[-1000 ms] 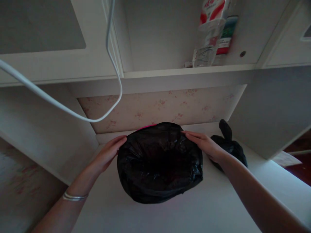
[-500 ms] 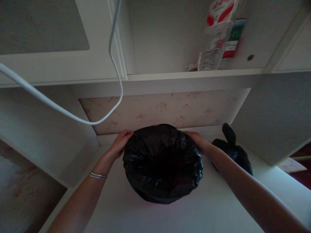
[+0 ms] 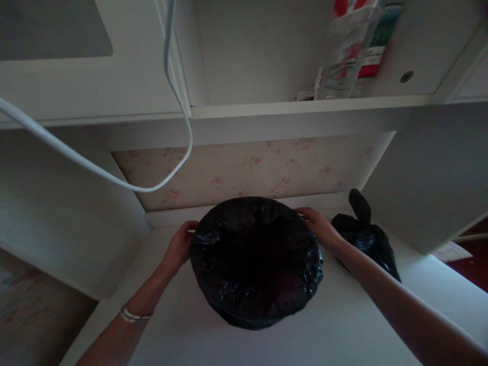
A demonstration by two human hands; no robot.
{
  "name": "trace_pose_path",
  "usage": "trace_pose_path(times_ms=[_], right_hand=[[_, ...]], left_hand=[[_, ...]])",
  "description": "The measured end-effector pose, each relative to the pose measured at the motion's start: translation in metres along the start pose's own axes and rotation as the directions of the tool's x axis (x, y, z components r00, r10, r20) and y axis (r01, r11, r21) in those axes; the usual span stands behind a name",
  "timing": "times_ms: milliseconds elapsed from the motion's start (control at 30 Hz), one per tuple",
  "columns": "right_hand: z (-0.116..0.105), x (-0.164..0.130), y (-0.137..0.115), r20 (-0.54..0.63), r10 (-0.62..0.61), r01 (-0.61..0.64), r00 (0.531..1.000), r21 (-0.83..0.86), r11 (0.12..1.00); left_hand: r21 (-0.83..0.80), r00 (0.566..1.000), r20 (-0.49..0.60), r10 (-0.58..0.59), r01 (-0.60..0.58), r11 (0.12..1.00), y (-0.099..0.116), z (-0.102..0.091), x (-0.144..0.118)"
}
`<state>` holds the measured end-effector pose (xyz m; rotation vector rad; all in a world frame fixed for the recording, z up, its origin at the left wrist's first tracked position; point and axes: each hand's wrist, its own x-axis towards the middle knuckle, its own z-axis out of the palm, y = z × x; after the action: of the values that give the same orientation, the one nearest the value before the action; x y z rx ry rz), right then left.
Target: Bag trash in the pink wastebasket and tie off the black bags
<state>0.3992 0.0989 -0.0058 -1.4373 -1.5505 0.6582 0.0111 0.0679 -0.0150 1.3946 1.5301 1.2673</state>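
Head view: a small bin lined with a black bin liner (image 3: 255,264) is seen standing on a white tabletop (image 3: 343,325), close to the back edge where flowered wallpaper (image 3: 247,170) shows beneath a shelf. The liner is folded over the bin's rim all round, and the inside is too dark to be made out.

The left hand (image 3: 179,249) is laid against the left side of the rim, its fingers curled onto the liner's edge; the grip is closed lightly on the plastic, though how firmly cannot be told. A thin bracelet (image 3: 133,315) is worn on the left wrist. The right hand (image 3: 318,226) is placed at the upper right of the rim, with the fingers stretched fairly flat along the liner and touching it; whether any plastic is pinched beneath them cannot be told.

Just beside the right forearm, a knotted black bag (image 3: 364,236) is seen lying on the tabletop, its tied ends standing up; it sits near the bin but apart from it.

A white cable (image 3: 114,178) is hung in a loop across the upper left, in front of a white cabinet front. On the shelf (image 3: 305,107) above, a crumpled clear plastic bottle (image 3: 343,66) is seen at the upper right, with red-and-white and green packaging behind it.
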Motion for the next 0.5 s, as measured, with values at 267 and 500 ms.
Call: trace_pose_path(times_ms=[267, 500], right_hand=[[-0.013, -0.095, -0.112, 0.656, -0.387, 0.635, 0.648, -0.184, 0.750], [0.018, -0.106, -0.120, 0.876, -0.049, 0.720, 0.480, -0.362, 0.592]], left_hand=[[0.348, 0.612, 0.621, 0.490, -0.775, 0.528, 0.085, 0.003, -0.109], [0.387, 0.457, 0.878, 0.143, -0.854, 0.347, 0.074, 0.034, -0.099]])
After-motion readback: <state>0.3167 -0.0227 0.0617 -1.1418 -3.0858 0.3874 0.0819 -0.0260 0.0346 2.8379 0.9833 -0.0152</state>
